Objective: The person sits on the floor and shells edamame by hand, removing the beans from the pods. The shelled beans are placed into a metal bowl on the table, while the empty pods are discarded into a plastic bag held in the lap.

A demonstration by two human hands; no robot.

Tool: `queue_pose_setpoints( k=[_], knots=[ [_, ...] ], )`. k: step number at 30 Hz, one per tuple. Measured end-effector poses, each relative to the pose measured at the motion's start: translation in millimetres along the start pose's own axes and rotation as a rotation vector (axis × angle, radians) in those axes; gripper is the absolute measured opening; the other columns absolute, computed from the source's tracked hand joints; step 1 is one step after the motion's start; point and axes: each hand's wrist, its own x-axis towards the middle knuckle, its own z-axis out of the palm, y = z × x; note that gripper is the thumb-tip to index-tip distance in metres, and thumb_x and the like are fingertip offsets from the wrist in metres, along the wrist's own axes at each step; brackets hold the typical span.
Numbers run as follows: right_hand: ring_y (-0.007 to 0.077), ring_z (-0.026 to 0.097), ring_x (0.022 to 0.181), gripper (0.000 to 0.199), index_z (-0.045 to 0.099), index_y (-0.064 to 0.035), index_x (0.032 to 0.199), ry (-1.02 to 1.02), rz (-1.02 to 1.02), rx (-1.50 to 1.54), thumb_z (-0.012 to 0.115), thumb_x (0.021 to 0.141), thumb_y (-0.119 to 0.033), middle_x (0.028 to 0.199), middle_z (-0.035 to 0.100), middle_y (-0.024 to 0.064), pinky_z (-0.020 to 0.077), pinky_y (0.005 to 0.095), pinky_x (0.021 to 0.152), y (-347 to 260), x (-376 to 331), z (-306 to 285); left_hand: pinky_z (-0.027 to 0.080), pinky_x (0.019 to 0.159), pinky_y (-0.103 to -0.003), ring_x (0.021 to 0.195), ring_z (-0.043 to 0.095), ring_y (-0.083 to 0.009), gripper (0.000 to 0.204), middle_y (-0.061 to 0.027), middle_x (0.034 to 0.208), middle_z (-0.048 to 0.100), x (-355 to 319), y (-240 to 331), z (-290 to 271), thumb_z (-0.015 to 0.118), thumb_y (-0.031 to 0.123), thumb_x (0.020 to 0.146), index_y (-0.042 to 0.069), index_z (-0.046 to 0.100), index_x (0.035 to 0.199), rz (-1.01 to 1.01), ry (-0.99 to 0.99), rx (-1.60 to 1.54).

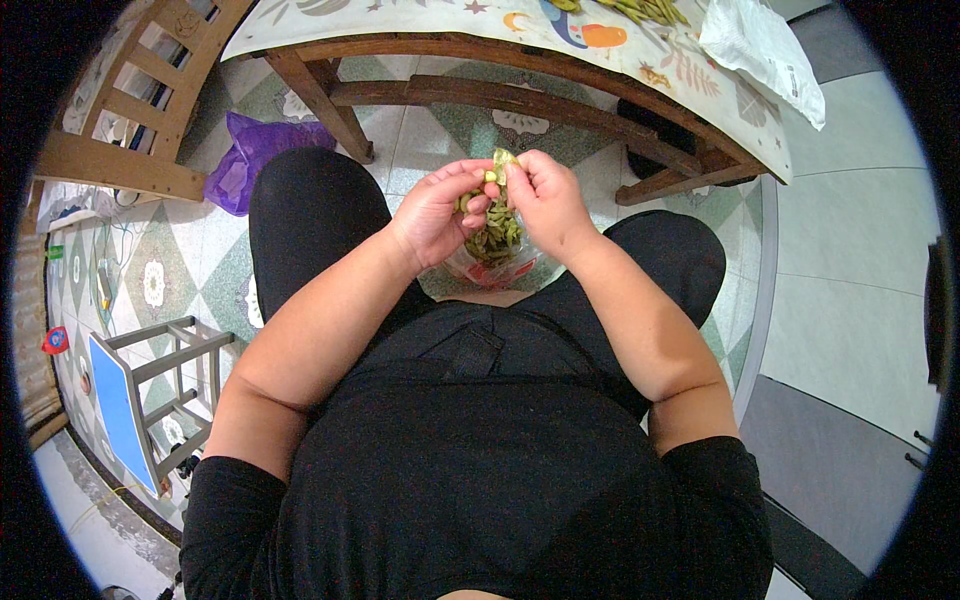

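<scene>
Above my lap, my two hands meet in front of a clear plastic bag [540, 268] of greenish-brown bean pods [495, 238]. The fingers of my right hand [548, 208] pinch a yellow-green bean pod [503, 159], which sticks up between the hands. My left hand [435, 218] faces palm inward, its thumb and forefinger closed on a small pale green bean [490, 176] beside that pod. Its other fingers curl in, and a greenish piece near them may be another pod; I cannot tell whether they hold it. The bag sits low between my knees, partly hidden by my hands.
Ahead stands a wooden table with a patterned cloth [440, 22], bearing more pods [640, 10] and a white plastic package [765, 55]. A purple bag [262, 155] lies by my left knee. A blue-topped stool [120, 410] and slatted wooden furniture [140, 108] are at left.
</scene>
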Motion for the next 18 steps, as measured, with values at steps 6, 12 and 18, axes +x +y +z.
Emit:
queue_pose_setpoints(
  k=[6,12,18],
  knots=[
    [0.0352,0.053,0.064,0.031,0.052,-0.0024,0.07,-0.04,0.098,-0.309,0.045,0.082,-0.031,0.067,0.055,0.0175,0.0412,0.0394,0.056,-5,6,-18,0.031,0.046,-0.018,0.058,0.041,-0.0066,0.022,-0.0011,0.075,0.049,1,1,1,0.044,0.016,0.084,0.002,0.049,0.1,0.037,0.055,0.025],
    [0.032,0.053,0.063,0.032,0.054,-0.0036,0.071,-0.148,0.125,-0.658,0.047,0.081,-0.034,0.065,0.055,0.0147,0.0414,0.0369,0.057,-19,8,-26,0.031,0.047,-0.021,0.058,0.04,-0.0107,0.019,-0.0019,0.071,0.046,4,-4,-6,0.041,0.024,0.086,0.006,0.048,0.083,0.028,0.082,-0.044],
    [0.0119,0.05,0.059,0.013,0.054,-0.0034,0.08,-0.033,0.016,-0.301,0.054,0.079,-0.016,0.066,0.054,0.0041,0.0404,0.0252,0.054,-21,19,-45,0.031,0.045,-0.023,0.054,0.04,-0.012,0.029,-0.0016,0.062,0.042,6,-4,-8,0.041,0.03,0.087,0.01,0.041,0.066,-0.037,0.112,-0.002]
  ],
)
